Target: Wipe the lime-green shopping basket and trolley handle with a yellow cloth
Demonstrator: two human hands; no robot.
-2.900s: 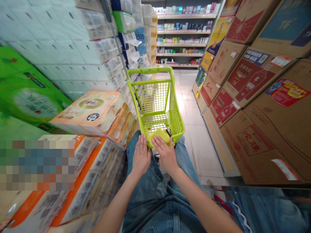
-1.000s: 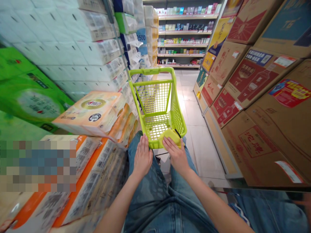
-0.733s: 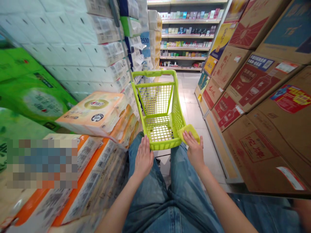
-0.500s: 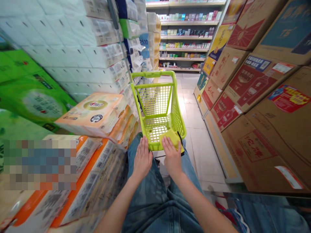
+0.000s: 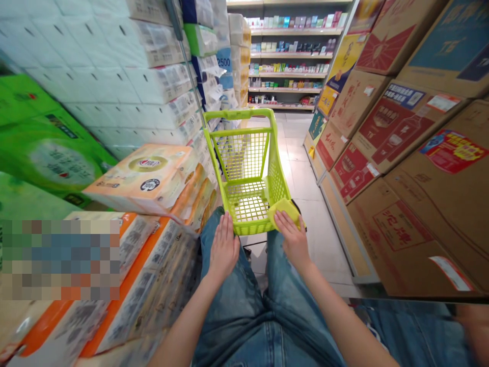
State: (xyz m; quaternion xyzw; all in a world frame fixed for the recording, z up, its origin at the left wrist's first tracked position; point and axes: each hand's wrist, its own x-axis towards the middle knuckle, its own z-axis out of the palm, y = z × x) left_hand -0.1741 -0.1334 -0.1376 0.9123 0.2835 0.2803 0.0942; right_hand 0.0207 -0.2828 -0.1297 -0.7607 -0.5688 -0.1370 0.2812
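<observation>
A lime-green plastic shopping basket cart [image 5: 254, 226] stands in front of my knees, its mesh basket holding nothing that I can see. At the near left corner of its rim rests my left hand [image 5: 224, 247], flat, with fingers stretched out and nothing in it. My right hand [image 5: 296, 243] presses a folded yellow cloth [image 5: 283, 208] with a dark edge onto the near right corner of the rim. The fingers lie over the cloth, and part of the rim there is hidden beneath it.
Packs of tissue paper [image 5: 143, 171] are stacked close on my left, with white packs [image 5: 95, 81] rising behind. Cardboard cartons [image 5: 412, 219] line the right side on a low ledge. Tiled floor [image 5: 301, 214] runs ahead to stocked shelves [image 5: 286, 74]. Part of another person shows at lower right.
My right hand and the yellow cloth have slid right along the near rim to its corner. My left hand has stayed about where it was.
</observation>
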